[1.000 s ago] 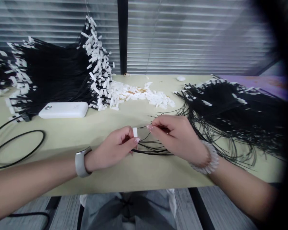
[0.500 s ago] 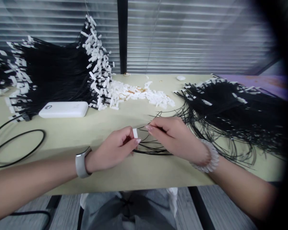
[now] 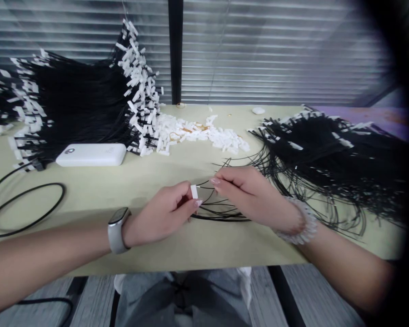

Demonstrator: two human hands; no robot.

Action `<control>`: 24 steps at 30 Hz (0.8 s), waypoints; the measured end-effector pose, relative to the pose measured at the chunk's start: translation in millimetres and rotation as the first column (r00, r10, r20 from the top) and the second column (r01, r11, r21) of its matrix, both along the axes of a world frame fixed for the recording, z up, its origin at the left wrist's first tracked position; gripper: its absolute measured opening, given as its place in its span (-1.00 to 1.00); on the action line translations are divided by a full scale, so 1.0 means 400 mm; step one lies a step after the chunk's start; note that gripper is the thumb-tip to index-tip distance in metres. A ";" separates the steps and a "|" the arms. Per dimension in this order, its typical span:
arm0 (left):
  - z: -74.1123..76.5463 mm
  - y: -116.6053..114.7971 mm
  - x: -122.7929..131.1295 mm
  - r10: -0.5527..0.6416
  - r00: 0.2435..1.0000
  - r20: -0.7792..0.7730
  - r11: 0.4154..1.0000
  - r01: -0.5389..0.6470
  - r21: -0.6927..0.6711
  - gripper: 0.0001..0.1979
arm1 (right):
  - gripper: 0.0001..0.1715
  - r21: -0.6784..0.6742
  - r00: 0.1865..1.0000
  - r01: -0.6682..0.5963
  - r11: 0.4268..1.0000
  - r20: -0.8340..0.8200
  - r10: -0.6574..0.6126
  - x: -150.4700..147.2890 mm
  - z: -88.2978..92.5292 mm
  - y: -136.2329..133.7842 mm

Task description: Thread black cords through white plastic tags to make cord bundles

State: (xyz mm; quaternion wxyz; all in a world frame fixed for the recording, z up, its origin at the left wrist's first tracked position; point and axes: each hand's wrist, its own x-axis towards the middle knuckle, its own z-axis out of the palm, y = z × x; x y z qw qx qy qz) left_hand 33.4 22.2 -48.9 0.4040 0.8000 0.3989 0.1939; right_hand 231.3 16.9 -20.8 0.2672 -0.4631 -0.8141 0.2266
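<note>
Between the thumb and fingers of my left hand a small white connector housing is pinched, its open side toward my right hand. My right hand is closed in a pinch on a thin black wire, whose tip points at the white housing with a narrow gap between them. Other black wires run beneath both hands. Where they pass behind my left fingers, I cannot tell whether those fingers touch them. Behind my hands lies a pile of loose white housings.
A tall stack of black wires with white ends stands at the back left. In front of it lies a white power bank. A looped black cable is at the left. More black wires spread across the right.
The white housing and both hands sit slightly further right in the view. The wire tip shows more plainly beside the housing. Both pinches are kept.
</note>
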 end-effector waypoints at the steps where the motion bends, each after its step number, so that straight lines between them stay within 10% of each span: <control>1: 0.001 -0.001 0.000 -0.007 1.000 -0.008 1.000 0.007 0.012 -0.78 | -0.59 0.009 1.000 0.011 1.000 -0.012 -0.011 -0.001 -0.002 0.001; 24: 0.006 -0.002 0.000 -0.049 0.999 -0.021 0.999 0.049 0.016 -0.80 | -0.68 0.074 0.999 0.030 0.997 -0.024 -0.028 -0.021 -0.027 0.000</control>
